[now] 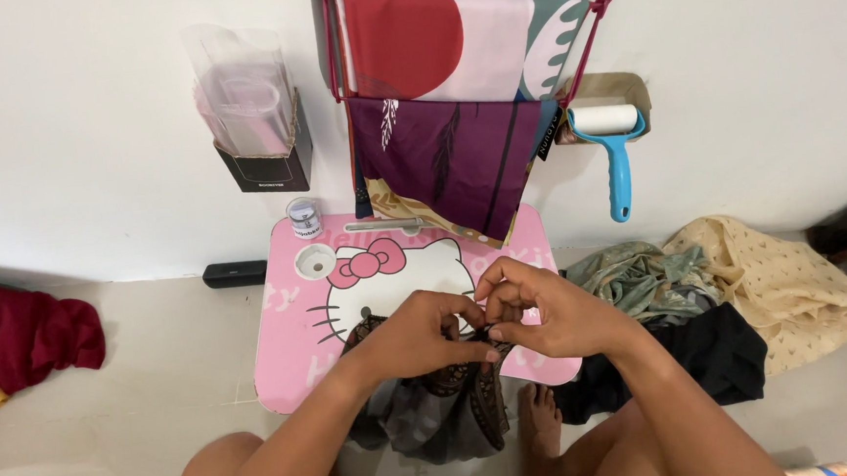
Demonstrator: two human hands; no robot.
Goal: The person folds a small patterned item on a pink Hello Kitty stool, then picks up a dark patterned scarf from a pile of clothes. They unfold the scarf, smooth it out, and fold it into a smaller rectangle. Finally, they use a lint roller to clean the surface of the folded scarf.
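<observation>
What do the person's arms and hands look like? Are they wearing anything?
Both arms are bare, with no sleeves in view. The left hand and right hand wear no gloves, and no rings, watch or bracelets show. The fingernails look short and plain.

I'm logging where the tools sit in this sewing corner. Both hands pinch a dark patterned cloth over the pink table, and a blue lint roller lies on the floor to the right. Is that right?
Not quite. The lint roller hangs on the wall, not on the floor, as the head view shows. The rest holds: the left hand and right hand pinch the dark patterned cloth over the pink table.
</observation>
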